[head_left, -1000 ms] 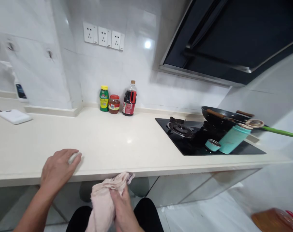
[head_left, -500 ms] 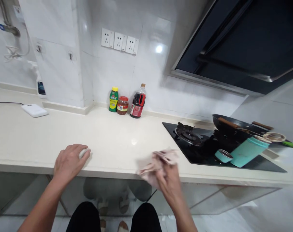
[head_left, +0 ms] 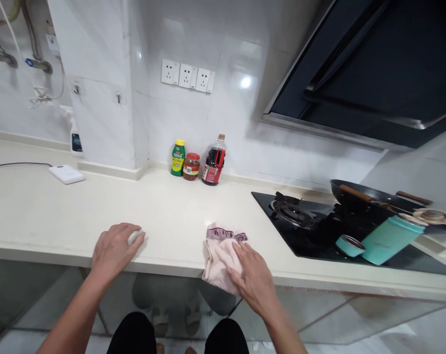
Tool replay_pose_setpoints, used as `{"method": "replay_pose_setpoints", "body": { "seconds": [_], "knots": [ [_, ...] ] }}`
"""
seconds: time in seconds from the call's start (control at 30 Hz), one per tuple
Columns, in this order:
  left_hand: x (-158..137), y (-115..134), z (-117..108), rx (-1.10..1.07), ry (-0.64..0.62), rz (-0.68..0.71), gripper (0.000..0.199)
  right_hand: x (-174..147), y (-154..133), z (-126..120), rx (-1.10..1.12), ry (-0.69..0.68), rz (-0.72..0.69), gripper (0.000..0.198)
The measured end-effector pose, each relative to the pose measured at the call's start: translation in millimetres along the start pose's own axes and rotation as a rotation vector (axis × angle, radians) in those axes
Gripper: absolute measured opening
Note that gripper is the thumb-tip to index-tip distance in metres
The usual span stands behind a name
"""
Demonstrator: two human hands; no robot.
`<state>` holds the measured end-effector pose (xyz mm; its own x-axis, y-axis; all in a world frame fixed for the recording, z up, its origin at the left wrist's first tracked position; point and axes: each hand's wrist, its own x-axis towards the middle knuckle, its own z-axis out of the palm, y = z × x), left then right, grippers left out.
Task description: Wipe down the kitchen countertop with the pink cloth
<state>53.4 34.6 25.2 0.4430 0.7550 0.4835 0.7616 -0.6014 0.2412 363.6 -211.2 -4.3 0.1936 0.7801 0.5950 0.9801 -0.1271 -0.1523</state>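
Note:
My right hand (head_left: 254,275) presses on a pink towel (head_left: 223,260), its thumb and fingers on the fabric. The towel lies bunched at the front of the cream countertop (head_left: 171,211), a purple patterned band at its far side and its near side hanging over the edge. To the left, my left hand (head_left: 114,248) rests on the counter near the front edge, curled over a small white rounded object (head_left: 135,237). Only a bit of that object shows between thumb and fingers, so its kind is unclear.
A green bottle (head_left: 178,160), a red-lidded jar (head_left: 191,167) and a dark sauce bottle (head_left: 213,164) stand by the wall. At right, the gas stove (head_left: 300,246) bears a wok (head_left: 350,201), a teal canister (head_left: 390,241) and a teal cup (head_left: 350,246). A white device (head_left: 66,174) and spray bottle (head_left: 75,137) are left.
My right hand has moved the towel a little left, and its patterned band now lies spread flat. My left hand keeps its place on the counter. The view has shifted slightly.

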Motion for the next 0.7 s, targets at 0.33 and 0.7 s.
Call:
{"method": "replay_pose_setpoints", "body": {
  "seconds": [0.33,0.7],
  "knots": [
    [-9,17,-9,-0.453,0.134,0.108,0.037,45,-147,78,0.075,-0.127,-0.332,0.093],
    [-49,86,34,-0.214,-0.117,0.632,0.087,2,-72,64,0.05,0.119,-0.383,0.065]
  ]
}}
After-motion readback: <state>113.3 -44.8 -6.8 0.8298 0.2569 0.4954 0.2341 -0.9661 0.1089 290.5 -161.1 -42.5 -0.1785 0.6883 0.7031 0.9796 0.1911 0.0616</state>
